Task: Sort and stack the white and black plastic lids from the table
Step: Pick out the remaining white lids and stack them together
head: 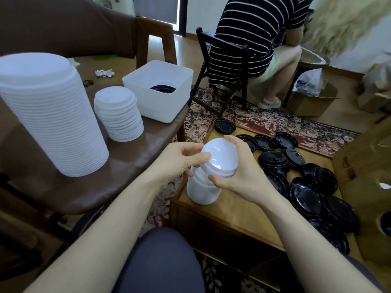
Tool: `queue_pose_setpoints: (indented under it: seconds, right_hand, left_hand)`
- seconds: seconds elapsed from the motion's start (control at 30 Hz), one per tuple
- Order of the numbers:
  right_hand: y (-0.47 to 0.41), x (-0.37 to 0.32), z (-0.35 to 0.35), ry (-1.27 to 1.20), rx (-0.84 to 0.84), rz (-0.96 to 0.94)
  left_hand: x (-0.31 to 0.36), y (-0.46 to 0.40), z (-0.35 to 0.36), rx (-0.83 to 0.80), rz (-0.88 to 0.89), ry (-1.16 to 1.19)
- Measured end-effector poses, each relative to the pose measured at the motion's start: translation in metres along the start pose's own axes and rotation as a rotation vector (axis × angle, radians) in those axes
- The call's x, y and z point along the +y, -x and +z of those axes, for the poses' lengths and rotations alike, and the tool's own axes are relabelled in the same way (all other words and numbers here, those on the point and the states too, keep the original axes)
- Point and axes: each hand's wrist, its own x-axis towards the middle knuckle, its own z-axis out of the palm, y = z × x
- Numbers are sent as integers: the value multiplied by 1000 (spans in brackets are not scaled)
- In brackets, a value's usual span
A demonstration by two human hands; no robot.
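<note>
Together both hands, left hand [179,159] and right hand [239,168], grip a white lid [220,157].

On the left, a brown bench [127,157] carries a tall stack of white lids [50,115], a shorter white stack [118,115] just right of it, and at its far right corner a white tub [158,89]. The low wooden bench [232,210] on the right bears scattered black lids [304,187] and a short stack of white lids [201,191] near its left edge.
</note>
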Motion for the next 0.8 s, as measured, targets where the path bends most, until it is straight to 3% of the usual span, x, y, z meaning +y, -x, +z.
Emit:
queue_pose_setpoints:
  seconds: [0.2,0.43,0.8]
  right_hand:
    - [-2,10,-7,-48,48,93]
    - [-9,14,-1,-71,-50,140]
    - [-9,19,23,89,-86,145]
  left_hand:
    - [-42,5,-7,-2,85,-212]
    - [-84,-2,2,-151,25,-47]
    - [-100,-11,9,-55,78,13]
